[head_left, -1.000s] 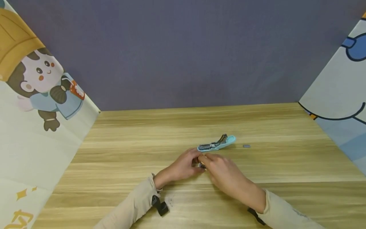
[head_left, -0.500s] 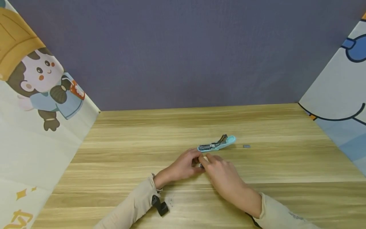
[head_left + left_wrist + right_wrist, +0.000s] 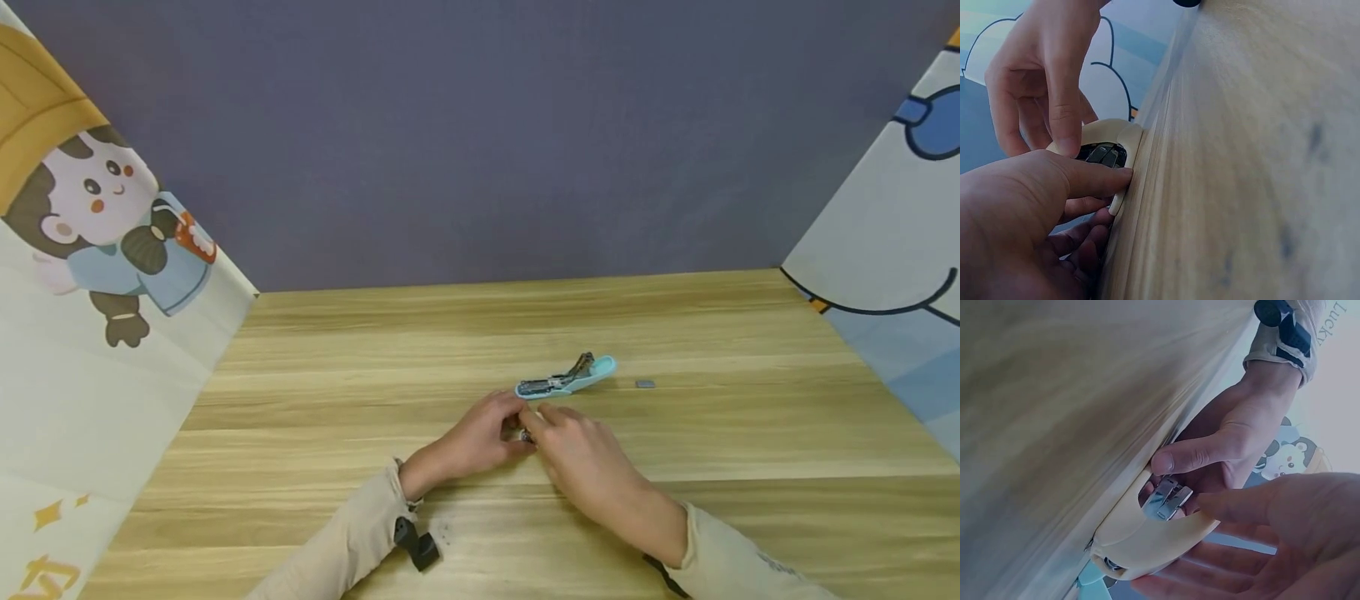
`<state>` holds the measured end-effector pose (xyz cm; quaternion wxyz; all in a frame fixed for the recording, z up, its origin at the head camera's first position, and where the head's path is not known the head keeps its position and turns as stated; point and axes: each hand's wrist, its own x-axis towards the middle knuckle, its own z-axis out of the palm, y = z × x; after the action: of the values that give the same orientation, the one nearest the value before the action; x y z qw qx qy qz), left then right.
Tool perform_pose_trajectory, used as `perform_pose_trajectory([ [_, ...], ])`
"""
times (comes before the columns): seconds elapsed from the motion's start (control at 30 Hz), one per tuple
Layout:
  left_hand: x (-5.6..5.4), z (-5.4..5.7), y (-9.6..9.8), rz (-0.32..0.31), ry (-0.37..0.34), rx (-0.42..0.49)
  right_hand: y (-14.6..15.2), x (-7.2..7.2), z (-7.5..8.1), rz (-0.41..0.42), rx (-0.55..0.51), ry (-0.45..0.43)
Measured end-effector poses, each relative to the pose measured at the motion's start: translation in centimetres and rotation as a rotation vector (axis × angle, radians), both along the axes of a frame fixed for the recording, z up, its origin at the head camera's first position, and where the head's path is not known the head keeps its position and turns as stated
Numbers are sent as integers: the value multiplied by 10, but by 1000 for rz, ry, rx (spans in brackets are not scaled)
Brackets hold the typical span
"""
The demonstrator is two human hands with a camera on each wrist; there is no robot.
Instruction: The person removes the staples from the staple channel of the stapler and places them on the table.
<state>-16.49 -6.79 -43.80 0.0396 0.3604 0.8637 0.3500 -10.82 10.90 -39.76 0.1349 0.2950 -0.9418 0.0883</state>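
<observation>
A cream stapler (image 3: 1147, 544) stands on the table between my two hands, its metal parts (image 3: 1169, 499) showing in the opening of its casing. My left hand (image 3: 480, 435) holds it, thumb on the near side and fingers curled beneath. From the other side my right hand (image 3: 588, 462) pinches the upper edge of the casing, with its index finger and thumb about it. In the head view both hands cover most of the stapler. Just beyond the fingers lies a light blue stapler (image 3: 596, 373), spread wide with its metal magazine exposed.
A small grey staple strip (image 3: 645, 384) lies right of the blue stapler. Behind the wooden table (image 3: 360, 358) rises a dark panel (image 3: 480, 150), with cartoon-printed walls at left and right. Black wrist devices (image 3: 416, 546) sit at my cuffs.
My right hand and forearm have shifted slightly left and turned a little around the cream stapler. The left hand keeps its hold. The head view has drifted slightly; the blue stapler and strip stay put.
</observation>
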Motion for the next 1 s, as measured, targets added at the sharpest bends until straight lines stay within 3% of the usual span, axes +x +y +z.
perform_pose_trajectory([
  [0.37,1,4,1,0,-5,-13,7,-6,5,109,-115,-40],
  [0.67,1,2,3,-8,-48,-6,17,-6,3,103,-191,-55],
  [0.83,-2,1,3,-21,-72,44,25,-9,7,106,-255,-101],
  [1.0,-2,2,5,-12,-79,22,34,-12,8,161,-269,-166],
])
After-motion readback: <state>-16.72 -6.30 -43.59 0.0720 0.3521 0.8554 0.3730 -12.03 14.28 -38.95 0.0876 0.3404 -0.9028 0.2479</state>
